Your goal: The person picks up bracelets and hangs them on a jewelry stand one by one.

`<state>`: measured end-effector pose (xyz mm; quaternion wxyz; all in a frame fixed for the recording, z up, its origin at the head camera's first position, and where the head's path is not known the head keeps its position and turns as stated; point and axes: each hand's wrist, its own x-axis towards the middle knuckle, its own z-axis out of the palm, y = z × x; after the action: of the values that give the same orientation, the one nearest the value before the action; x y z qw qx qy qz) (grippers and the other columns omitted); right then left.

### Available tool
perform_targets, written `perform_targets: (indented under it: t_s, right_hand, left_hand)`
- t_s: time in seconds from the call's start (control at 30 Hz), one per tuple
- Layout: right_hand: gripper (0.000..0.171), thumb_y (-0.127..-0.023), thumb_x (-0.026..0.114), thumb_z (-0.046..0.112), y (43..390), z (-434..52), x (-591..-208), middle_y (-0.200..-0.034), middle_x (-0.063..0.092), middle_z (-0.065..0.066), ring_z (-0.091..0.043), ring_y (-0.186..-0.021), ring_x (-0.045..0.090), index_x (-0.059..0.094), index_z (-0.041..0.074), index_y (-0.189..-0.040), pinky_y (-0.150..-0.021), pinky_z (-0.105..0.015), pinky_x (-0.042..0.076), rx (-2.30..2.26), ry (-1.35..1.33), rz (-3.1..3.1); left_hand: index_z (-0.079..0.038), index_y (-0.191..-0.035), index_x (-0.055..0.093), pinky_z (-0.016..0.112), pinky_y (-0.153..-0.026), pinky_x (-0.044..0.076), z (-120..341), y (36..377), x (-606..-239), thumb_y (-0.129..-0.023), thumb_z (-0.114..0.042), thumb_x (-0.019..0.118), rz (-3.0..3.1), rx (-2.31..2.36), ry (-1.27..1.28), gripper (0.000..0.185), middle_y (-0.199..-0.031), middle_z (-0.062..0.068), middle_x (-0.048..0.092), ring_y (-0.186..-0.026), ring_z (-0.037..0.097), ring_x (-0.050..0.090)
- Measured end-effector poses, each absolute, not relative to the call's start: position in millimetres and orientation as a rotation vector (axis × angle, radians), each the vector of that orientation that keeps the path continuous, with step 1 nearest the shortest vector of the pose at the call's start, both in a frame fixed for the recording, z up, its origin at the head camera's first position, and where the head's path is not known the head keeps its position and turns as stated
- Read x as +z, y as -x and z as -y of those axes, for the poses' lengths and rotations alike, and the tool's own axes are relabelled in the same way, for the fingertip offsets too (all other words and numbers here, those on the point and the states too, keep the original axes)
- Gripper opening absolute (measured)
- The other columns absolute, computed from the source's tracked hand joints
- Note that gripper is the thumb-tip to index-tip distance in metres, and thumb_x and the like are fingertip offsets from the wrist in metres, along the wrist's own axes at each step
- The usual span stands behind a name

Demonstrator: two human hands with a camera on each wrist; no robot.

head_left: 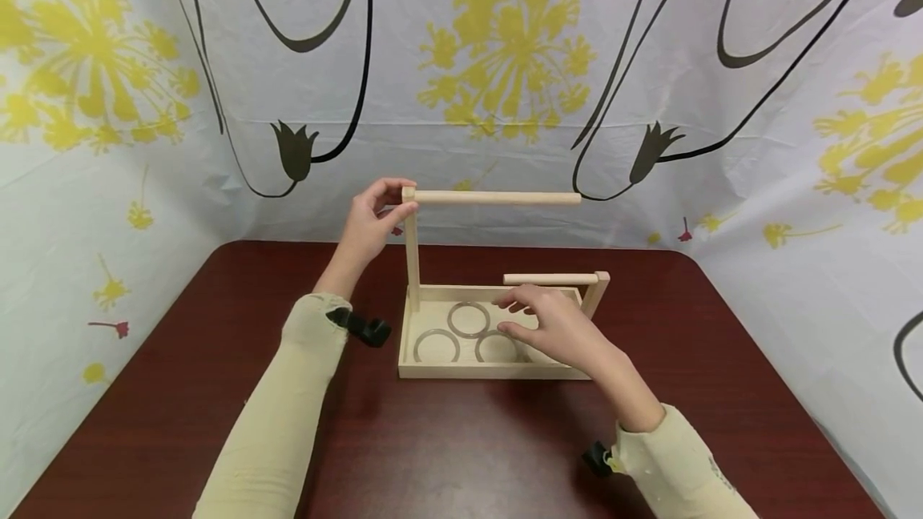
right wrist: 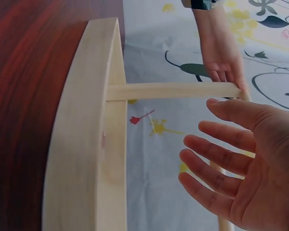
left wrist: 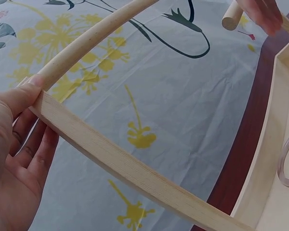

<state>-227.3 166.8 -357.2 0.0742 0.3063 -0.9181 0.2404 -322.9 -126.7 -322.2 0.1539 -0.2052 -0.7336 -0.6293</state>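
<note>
Flanking hands (head_left: 375,223), three rings (head_left: 468,319) between.

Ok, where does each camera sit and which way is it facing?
Head: above, looking forward and down at the wooden stand on the table; both sleeves, left hand, right hand.
Left wrist: beside the tall post, facing the backdrop; left hand only.
Right wrist: low over the tray, looking across; right hand's open fingers.
Shared: all show the post.

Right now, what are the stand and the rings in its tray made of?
The stand looks like pale, unpainted wood: matte, with faint grain on the post the left hand holds. The rings look like clear plastic or glass, since the tray shows through them; which one is hard to tell.
</note>
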Motion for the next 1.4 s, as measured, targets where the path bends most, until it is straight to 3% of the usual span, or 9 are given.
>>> perform_targets:
  t_s: [0.87, 1.07, 1.4]
  right_hand:
    - [0.028, -0.092, 0.072, 0.014, 247.7, -154.0, -403.3, -0.112, 0.072, -0.015, -0.030, -0.100, 0.071, 0.069, 0.001, -0.117, -0.087, -0.047, 0.058, 0.937, -0.991, 2.806]
    - [0.029, -0.091, 0.072, 0.015, 253.6, -151.2, -410.7, -0.112, 0.072, -0.015, -0.031, -0.100, 0.071, 0.069, 0.001, -0.116, -0.088, -0.046, 0.058, 0.961, -0.937, 2.817]
    - [0.036, -0.090, 0.074, 0.016, 262.3, -144.6, -424.5, -0.121, 0.068, -0.018, -0.036, -0.109, 0.068, 0.067, -0.001, -0.121, -0.093, -0.046, 0.057, 1.113, -0.792, 2.797]
  left_hand:
    - [0.004, -0.126, 0.060, 0.021, -0.065, 0.051, 125.1, 326.0, -321.5, -0.096, -0.008, 0.066, 2.097, -1.785, 0.618, 0.033, -0.104, 0.003, 0.062, -0.085, 0.004, 0.063]
    - [0.005, -0.126, 0.060, 0.020, -0.058, 0.049, 126.0, 324.8, -322.1, -0.096, -0.008, 0.066, 2.089, -1.805, 0.610, 0.034, -0.099, -0.004, 0.061, -0.082, 0.004, 0.062]
    - [0.003, -0.126, 0.061, 0.021, -0.057, 0.049, 126.5, 323.4, -323.3, -0.096, -0.009, 0.067, 2.090, -1.797, 0.606, 0.033, -0.100, -0.004, 0.061, -0.083, 0.006, 0.062]
